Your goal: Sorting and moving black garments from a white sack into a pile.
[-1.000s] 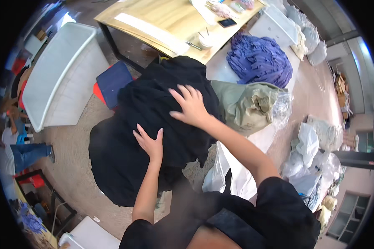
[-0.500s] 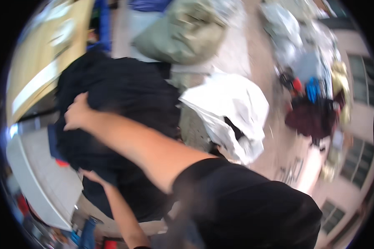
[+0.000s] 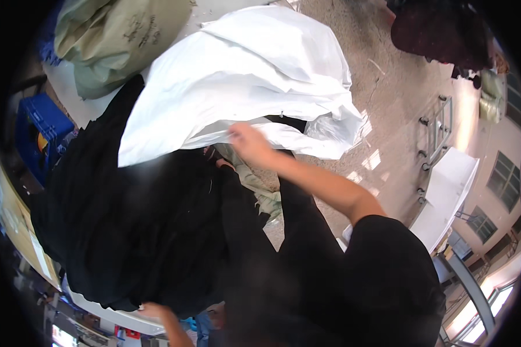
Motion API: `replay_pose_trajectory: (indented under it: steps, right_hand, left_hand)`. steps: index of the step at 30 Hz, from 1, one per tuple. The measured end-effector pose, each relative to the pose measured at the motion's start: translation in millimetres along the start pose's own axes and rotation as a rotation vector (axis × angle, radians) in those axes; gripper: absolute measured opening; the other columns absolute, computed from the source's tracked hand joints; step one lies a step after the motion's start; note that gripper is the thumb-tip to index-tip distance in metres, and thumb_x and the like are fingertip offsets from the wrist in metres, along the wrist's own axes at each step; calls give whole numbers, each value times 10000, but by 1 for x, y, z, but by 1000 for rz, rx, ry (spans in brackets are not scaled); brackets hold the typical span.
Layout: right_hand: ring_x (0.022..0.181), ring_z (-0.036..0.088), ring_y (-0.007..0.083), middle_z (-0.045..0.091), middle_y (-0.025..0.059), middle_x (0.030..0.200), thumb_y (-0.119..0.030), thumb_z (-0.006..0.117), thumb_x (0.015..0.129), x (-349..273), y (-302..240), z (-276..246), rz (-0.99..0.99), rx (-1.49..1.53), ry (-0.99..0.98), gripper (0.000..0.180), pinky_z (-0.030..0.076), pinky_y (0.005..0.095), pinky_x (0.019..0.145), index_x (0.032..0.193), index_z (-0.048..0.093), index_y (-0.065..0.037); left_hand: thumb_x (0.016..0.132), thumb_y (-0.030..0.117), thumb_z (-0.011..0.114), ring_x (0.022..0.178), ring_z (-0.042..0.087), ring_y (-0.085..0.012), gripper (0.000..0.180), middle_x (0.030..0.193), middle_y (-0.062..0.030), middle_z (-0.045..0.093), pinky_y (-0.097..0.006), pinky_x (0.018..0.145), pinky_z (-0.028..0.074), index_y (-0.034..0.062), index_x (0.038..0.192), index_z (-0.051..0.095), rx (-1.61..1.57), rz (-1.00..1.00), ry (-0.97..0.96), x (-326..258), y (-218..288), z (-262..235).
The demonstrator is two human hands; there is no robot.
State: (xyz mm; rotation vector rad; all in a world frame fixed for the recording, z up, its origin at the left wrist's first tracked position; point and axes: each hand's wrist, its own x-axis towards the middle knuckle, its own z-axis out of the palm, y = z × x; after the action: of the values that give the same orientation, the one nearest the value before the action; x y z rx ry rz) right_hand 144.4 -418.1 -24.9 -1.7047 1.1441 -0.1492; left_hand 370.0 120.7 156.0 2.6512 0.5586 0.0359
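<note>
**Person grips a white sack above a heap of black fabric**

A large mass of black fabric fills the left and centre of the frame, draped in dark folds from the upper left down to the lower edge. Above it, across the upper centre, a big white plastic sack lies crumpled and billowing, its lower edge overlapping the black fabric. The person's black sleeve and shoulder take up the lower right, and a bare forearm runs up from there toward the middle of the frame.

In the upper left corner sits a bulging pale green sack, just beside the white one. A speckled concrete floor shows at the upper right, with a white worktop on a metal frame at the right edge. A blue plastic crate stands at the far left, partly hidden by the black fabric.

The right hand, at the centre, is closed on the lower edge of the white sack, pinching its rim. The left hand, small at the bottom edge, lies against the underside of the black fabric; whether it is grasping cannot be told.
</note>
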Motion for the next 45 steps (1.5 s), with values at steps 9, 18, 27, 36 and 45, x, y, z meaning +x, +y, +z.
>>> replay_pose_trajectory:
  steps: [9, 18, 27, 36, 45]
  right_hand:
    - [1118, 522, 315, 590, 177, 1159, -417, 687, 710, 246, 70, -246, -138, -535, -473, 515, 402, 401, 952, 1099, 639, -82]
    - [964, 607, 295, 643, 164, 1041, -342, 594, 789, 314, 197, -301, -145, -462, -141, 431, 460, 378, 870, 1114, 624, -60]
    - [1162, 453, 374, 429, 192, 1291, -239, 684, 739, 206, 183, -196, 66, -200, -79, 630, 425, 483, 904, 1306, 446, -101]
    - [1254, 324, 459, 317, 223, 1411, -229, 558, 804, 201, 200, -102, 25, -878, 281, 624, 261, 592, 989, 1390, 368, -131]
    - [1156, 415, 394, 460, 182, 1268, -164, 591, 748, 208, 173, -90, -10, -241, 496, 471, 326, 528, 945, 1210, 537, -90]
  left_hand:
    - [860, 10, 533, 1171, 476, -369, 302, 1213, -192, 544, -397, 995, 364, 0, 1159, 574, 1, 1481, -1071, -354, 356, 307]
    - [793, 319, 645, 1340, 205, -437, 352, 1407, -164, 361, -545, 1014, 339, 170, 1112, 655, 941, 1863, -452, -382, 437, 486]
    - [734, 16, 519, 882, 577, -317, 161, 934, -133, 619, -406, 773, 478, 52, 840, 635, 831, 2121, -825, -393, 459, 517]
    - [808, 270, 569, 941, 634, -285, 241, 925, -124, 679, -431, 859, 463, 79, 885, 693, 1719, 1765, -555, -298, 460, 587]
    - [841, 592, 531, 777, 641, -265, 752, 1059, -196, 581, -337, 616, 542, -40, 1240, 446, 662, 590, -1066, -308, 503, 645]
